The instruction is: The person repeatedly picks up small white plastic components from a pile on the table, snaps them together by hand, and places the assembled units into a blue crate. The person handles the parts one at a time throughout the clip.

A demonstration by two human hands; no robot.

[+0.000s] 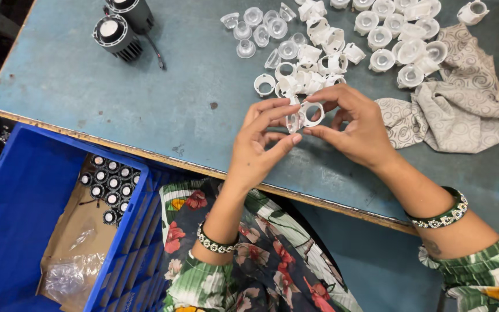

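My left hand pinches a small clear plastic lens between thumb and fingers. Right beside it, my right hand holds a white plastic ring at its fingertips, touching the lens. Both hands hover over the blue-grey table, just in front of a heap of white rings and holders. Clear lenses lie loose to the left of that heap.
Two black finned lamp housings with a wire stand at the far left. A patterned grey cloth lies to the right. A blue crate beside my lap holds a cardboard tray of small black parts and a plastic bag.
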